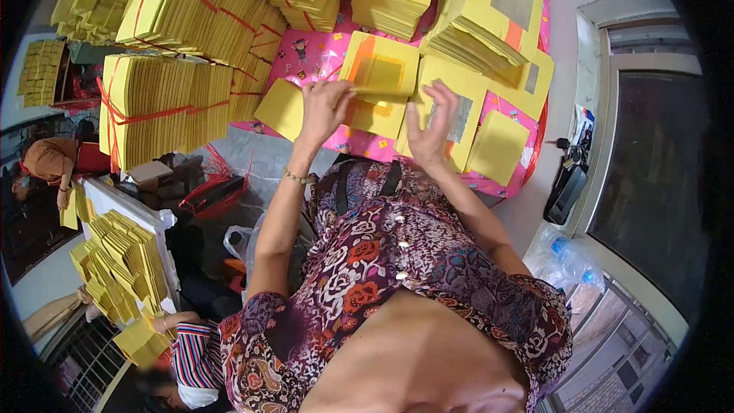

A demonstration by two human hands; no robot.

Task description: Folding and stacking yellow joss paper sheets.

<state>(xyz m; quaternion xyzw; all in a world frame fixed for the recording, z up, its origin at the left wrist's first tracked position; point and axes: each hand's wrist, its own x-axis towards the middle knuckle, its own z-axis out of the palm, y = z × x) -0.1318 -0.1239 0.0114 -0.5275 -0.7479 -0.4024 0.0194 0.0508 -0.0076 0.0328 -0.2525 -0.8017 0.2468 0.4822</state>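
Note:
My left hand pinches the left end of a thin yellow paper piece, seen nearly edge-on. Its right end reaches toward my right hand, whose fingers are spread and bent; whether they touch the paper I cannot tell. Beneath lies a yellow paper sheet with an orange-edged square in its middle. Under and beside my right hand is another yellow sheet with a grey, shiny rectangle. Plain yellow pieces lie to the left and right.
A pink patterned cloth covers the table. Tall yellow paper bundles tied with red strips stand at left and back; a loose stack stands back right. At left, two people handle yellow pieces by a white table. A plastic bottle lies right.

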